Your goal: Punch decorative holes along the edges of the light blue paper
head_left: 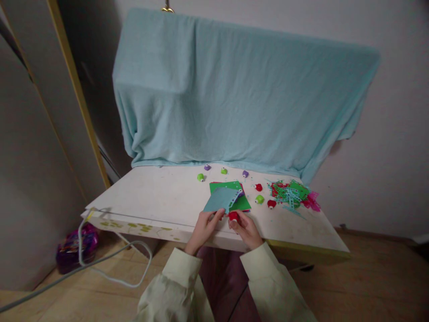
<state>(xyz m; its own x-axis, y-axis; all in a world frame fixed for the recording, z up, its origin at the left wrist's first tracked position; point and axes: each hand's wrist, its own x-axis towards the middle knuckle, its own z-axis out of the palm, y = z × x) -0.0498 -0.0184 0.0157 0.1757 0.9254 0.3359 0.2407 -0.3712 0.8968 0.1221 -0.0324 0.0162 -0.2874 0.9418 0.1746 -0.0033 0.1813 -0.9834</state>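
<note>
My left hand (207, 226) pinches the lower edge of a light blue paper sheet (217, 199) between thumb and fingers. A row of punched holes runs along the sheet's right edge. In my right hand (247, 228) is a small red paper punch (233, 216), close to the sheet's lower right corner; whether the paper sits inside it I cannot tell. Beneath the blue sheet lies a stack of coloured paper with a green sheet (243, 205) on top. To the right of the stack are a green punch (259, 199) and two red punches (271, 204).
A heap of punched paper scraps (290, 193) and a pink wrapper (312, 201) lie on the white table (161, 192) at right. Green punches (200, 177) and purple punches (245, 173) stand farther back. A blue cloth (248, 98) hangs behind. A cable (114, 259) loops at left.
</note>
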